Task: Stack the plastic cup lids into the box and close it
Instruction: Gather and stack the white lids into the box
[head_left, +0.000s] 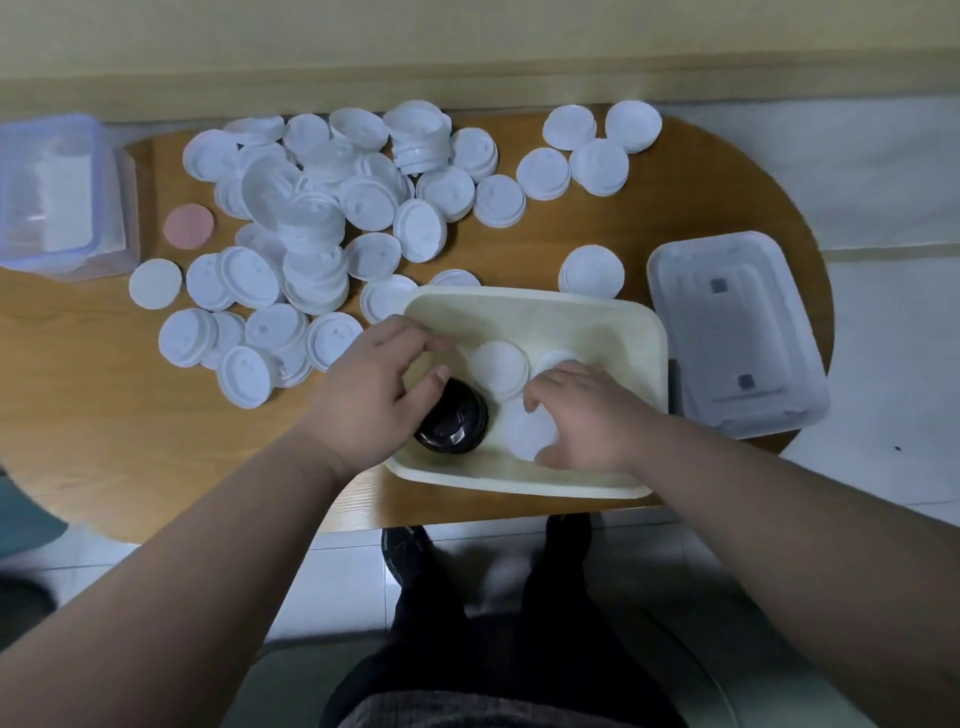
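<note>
Both hands work inside the cream rectangular plastic box (519, 301).
The left hand (369, 395) grips the black round plastic lid (457, 426); the right hand (592, 421) grips a white round plastic lid (519, 431).

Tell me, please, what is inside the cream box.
A black lid and three white lids show in the cream box; the left hand and right hand hide the rest.

White lids (311, 218) are scattered on the wooden table (78, 364); a cream box (519, 299), a clear cover (737, 332), a clear container (57, 192) and a pink disc (189, 224) are placed beside.
</note>
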